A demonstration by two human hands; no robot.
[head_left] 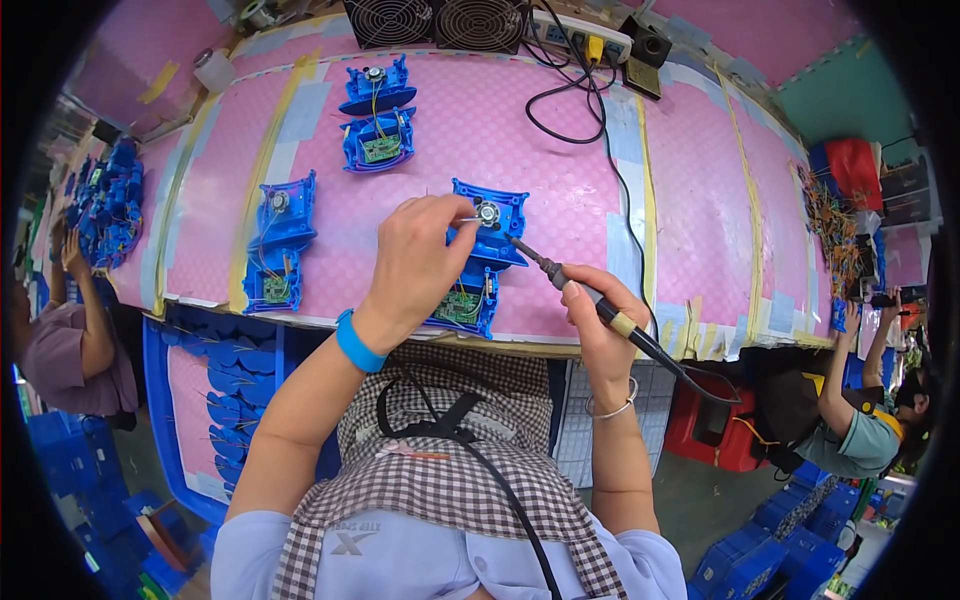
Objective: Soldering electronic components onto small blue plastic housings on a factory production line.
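Note:
My right hand (603,325) grips a soldering iron (643,340) with a black handle. Its tip reaches the blue plastic housing half (510,202), just beside a small round speaker (488,213). From the other side, my left hand (418,250) pinches a thin silvery wire-like piece against the speaker's edge; its exact kind is too small to tell. Below that half lies the matching blue half with a green circuit board (458,307), partly hidden by my left hand and wrist.
Two more opened blue housings, one at left (280,240) and one farther back (378,130), lie on the pink mat. A power strip (575,38), black cables and two fans (478,22) stand at the back. Blue parts fill a tray (165,400). Other people work at both sides.

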